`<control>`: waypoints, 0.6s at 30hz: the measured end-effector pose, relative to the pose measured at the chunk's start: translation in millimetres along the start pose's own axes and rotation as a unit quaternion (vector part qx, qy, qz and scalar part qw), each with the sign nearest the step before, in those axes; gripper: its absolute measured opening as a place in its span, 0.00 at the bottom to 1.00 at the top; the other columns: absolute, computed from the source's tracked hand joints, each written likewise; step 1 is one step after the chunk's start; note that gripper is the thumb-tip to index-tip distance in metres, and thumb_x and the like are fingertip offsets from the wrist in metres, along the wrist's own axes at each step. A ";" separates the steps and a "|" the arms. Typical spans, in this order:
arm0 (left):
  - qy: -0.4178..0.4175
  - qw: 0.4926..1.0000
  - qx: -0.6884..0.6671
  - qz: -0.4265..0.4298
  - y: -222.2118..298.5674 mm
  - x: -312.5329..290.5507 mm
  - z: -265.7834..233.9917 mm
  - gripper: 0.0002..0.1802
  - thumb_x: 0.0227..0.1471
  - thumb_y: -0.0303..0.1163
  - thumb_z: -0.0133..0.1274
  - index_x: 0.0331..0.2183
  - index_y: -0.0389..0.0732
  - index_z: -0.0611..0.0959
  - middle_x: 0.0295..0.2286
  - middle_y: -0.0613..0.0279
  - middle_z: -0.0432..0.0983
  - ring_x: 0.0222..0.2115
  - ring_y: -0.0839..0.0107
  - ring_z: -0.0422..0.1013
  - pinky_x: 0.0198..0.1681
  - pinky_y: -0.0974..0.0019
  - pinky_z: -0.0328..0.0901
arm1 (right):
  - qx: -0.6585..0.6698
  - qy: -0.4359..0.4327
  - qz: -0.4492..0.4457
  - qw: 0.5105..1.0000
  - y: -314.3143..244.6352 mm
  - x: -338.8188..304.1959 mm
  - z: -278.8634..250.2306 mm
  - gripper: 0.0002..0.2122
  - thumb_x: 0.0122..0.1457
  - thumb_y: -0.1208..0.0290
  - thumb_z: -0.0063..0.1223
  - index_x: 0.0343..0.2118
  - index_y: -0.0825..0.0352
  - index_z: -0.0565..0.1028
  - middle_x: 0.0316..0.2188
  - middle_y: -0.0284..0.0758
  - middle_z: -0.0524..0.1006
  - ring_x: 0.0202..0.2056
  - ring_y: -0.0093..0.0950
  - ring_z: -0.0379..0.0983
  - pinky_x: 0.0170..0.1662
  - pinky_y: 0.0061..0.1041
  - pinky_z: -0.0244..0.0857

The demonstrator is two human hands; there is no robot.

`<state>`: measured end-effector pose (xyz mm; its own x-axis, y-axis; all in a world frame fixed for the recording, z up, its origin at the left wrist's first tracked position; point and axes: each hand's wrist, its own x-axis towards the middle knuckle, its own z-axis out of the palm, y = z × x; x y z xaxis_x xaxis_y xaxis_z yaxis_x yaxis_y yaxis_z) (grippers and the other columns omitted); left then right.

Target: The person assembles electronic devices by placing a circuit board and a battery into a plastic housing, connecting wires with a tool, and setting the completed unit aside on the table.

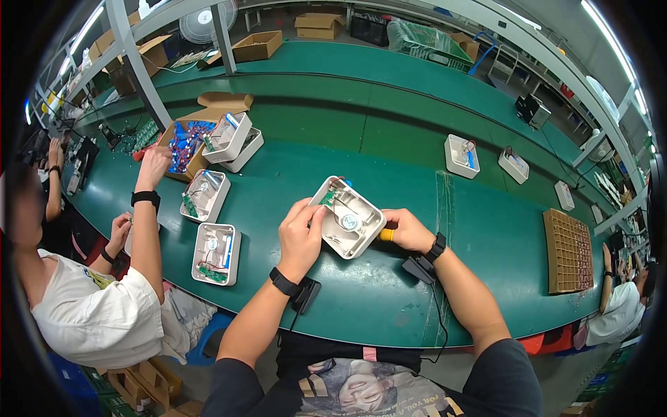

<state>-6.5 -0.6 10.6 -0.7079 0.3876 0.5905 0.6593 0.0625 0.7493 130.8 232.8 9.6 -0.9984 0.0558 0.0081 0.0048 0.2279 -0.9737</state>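
My left hand grips an open white plastic housing by its left side, tilted above the green bench. Inside it sit a round silver speaker, thin wires and a small green circuit board near my left thumb. Something blue shows at its far edge. Beside the housing's right edge, my right hand is closed around a tool with a yellow handle; the rest of that tool is hidden. Left of my left hand lies another housing with a circuit board and a blue battery.
More housings stand at the left beside a carton of blue batteries. A co-worker's arm reaches towards that carton. Several housings lie along the far right. A brown compartment tray is on the right, near another person.
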 end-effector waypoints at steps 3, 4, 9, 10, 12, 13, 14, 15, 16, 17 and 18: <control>-0.024 1.000 0.008 0.003 3.1 -0.2 1.5 0.06 0.60 0.26 0.60 0.36 0.34 0.88 0.40 0.52 0.83 0.31 0.58 0.79 0.34 0.61 0.73 | -0.039 -0.018 -0.033 0.999 8.8 0.5 -13.8 0.13 0.62 0.82 0.58 0.49 0.70 0.82 0.45 0.33 0.82 0.48 0.25 0.77 0.56 0.26 0.70; -0.035 0.999 0.012 0.004 3.9 -0.3 1.6 0.06 0.59 0.26 0.61 0.36 0.34 0.88 0.40 0.52 0.83 0.31 0.59 0.79 0.34 0.62 0.73 | -0.048 -0.015 -0.054 0.997 11.1 0.4 -17.5 0.13 0.62 0.82 0.57 0.50 0.69 0.82 0.46 0.34 0.81 0.49 0.26 0.76 0.57 0.27 0.69; -0.105 0.994 -0.004 0.011 0.9 1.4 -1.6 0.05 0.59 0.24 0.60 0.36 0.32 0.87 0.41 0.52 0.83 0.35 0.60 0.80 0.38 0.62 0.73 | 0.031 0.105 -0.055 0.993 -0.6 0.2 -20.2 0.14 0.64 0.78 0.58 0.53 0.68 0.80 0.50 0.38 0.80 0.53 0.31 0.75 0.62 0.33 0.67; -0.127 0.991 -0.018 0.025 1.5 1.4 -1.7 0.05 0.58 0.24 0.60 0.36 0.32 0.87 0.41 0.52 0.83 0.36 0.60 0.80 0.38 0.62 0.73 | 0.031 0.105 -0.054 0.992 -8.0 0.4 -15.7 0.14 0.64 0.78 0.58 0.53 0.68 0.80 0.50 0.38 0.80 0.53 0.31 0.75 0.62 0.33 0.67; -0.174 0.982 -0.048 0.052 2.4 1.5 -2.1 0.05 0.58 0.24 0.61 0.35 0.32 0.87 0.41 0.51 0.83 0.37 0.59 0.81 0.39 0.62 0.73 | -0.082 0.150 -0.143 0.975 -24.1 3.2 -1.1 0.16 0.65 0.77 0.59 0.55 0.68 0.79 0.51 0.38 0.79 0.55 0.30 0.74 0.62 0.32 0.66; -0.176 0.982 -0.049 0.052 1.1 1.7 -3.3 0.05 0.58 0.24 0.61 0.35 0.32 0.87 0.41 0.51 0.83 0.37 0.59 0.81 0.39 0.62 0.73 | -0.139 0.171 -0.186 0.958 -27.7 3.2 2.2 0.16 0.65 0.76 0.60 0.56 0.67 0.78 0.51 0.39 0.79 0.56 0.30 0.73 0.62 0.31 0.66; -0.187 0.979 -0.060 0.055 -1.4 2.0 -5.6 0.05 0.58 0.24 0.61 0.35 0.32 0.87 0.41 0.51 0.83 0.37 0.59 0.81 0.39 0.62 0.74 | -0.138 0.173 -0.185 0.957 -24.3 2.8 0.2 0.16 0.65 0.76 0.60 0.56 0.67 0.78 0.51 0.39 0.79 0.56 0.30 0.73 0.62 0.31 0.66; -0.198 0.976 -0.072 0.060 -4.3 3.1 -6.7 0.05 0.57 0.24 0.61 0.35 0.33 0.88 0.42 0.50 0.83 0.37 0.59 0.81 0.39 0.62 0.74 | -0.147 0.126 -0.186 0.963 -21.4 3.8 -3.6 0.16 0.65 0.75 0.60 0.56 0.67 0.78 0.50 0.38 0.79 0.54 0.29 0.74 0.60 0.30 0.67; -0.209 0.972 -0.084 0.065 -5.7 4.0 -6.5 0.05 0.57 0.24 0.61 0.35 0.33 0.88 0.42 0.50 0.83 0.37 0.58 0.81 0.39 0.63 0.74 | -0.155 0.078 -0.186 0.967 -19.5 5.0 -7.1 0.16 0.66 0.74 0.60 0.55 0.67 0.78 0.49 0.37 0.80 0.52 0.28 0.75 0.58 0.29 0.69; -0.210 0.972 -0.084 0.068 -5.9 4.3 -5.3 0.05 0.57 0.24 0.61 0.35 0.33 0.88 0.42 0.50 0.83 0.37 0.58 0.81 0.39 0.63 0.74 | -0.163 0.029 -0.187 0.968 -17.7 5.5 -9.9 0.15 0.66 0.73 0.61 0.55 0.67 0.79 0.47 0.36 0.80 0.50 0.27 0.76 0.56 0.27 0.70; -0.193 0.976 -0.083 0.064 -5.8 3.7 -4.7 0.04 0.57 0.24 0.62 0.35 0.33 0.88 0.41 0.50 0.83 0.36 0.58 0.81 0.38 0.62 0.74 | -0.164 0.032 -0.188 0.968 -16.1 3.8 -11.7 0.15 0.66 0.73 0.61 0.55 0.67 0.79 0.47 0.36 0.80 0.50 0.27 0.76 0.56 0.27 0.70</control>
<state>-14.1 -3.9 9.9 -0.4524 0.7019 0.5501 0.6636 -0.1472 0.7335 127.6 240.7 28.0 -0.9275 -0.0339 0.3723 -0.3306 0.5392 -0.7746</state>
